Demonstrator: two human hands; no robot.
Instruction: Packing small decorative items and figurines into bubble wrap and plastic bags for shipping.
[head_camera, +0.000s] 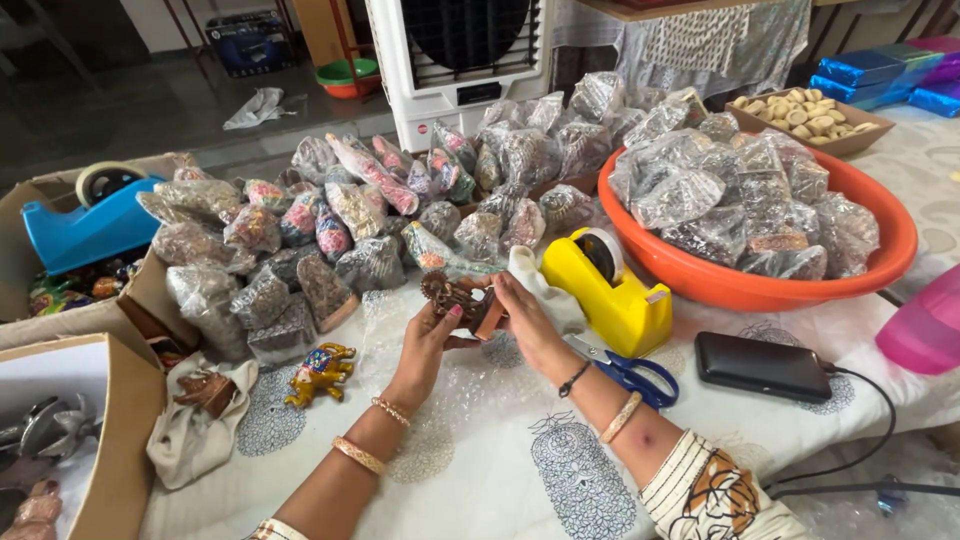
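While both hands (480, 325) pinch, figurine (452, 298) sits between

Left forearm: enters from the bottom edge, angled up and to the right, bare, two bangles near the wrist
Left hand (432, 335): raised, palm turned toward the right hand, fingers curled in a grip, thumb up
Right forearm: comes in from the lower right, patterned sleeve at the elbow, one bangle and a dark thread band at the wrist
Right hand (525, 320): palm facing left, fingers bent inward, closed in a grip
Spacing: both hands meet, fingertips close together
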